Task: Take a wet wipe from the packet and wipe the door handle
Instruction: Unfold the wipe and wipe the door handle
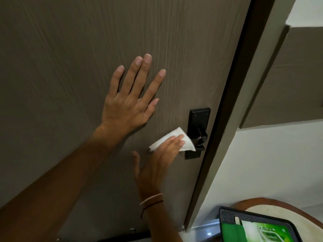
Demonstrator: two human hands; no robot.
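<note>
Pressing a white wipe (172,139) against the door handle (198,137), right hand (157,165) flat-fingered; left hand (130,100) splayed on door (70,49)

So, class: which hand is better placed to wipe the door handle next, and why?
The right hand: it presses the wet wipe against the black door handle. The left hand lies flat on the door, empty, above the handle.

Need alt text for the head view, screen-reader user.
Right hand presses a white wet wipe against the black door handle of a brown wood-grain door; left hand lies flat on the door above.
</note>
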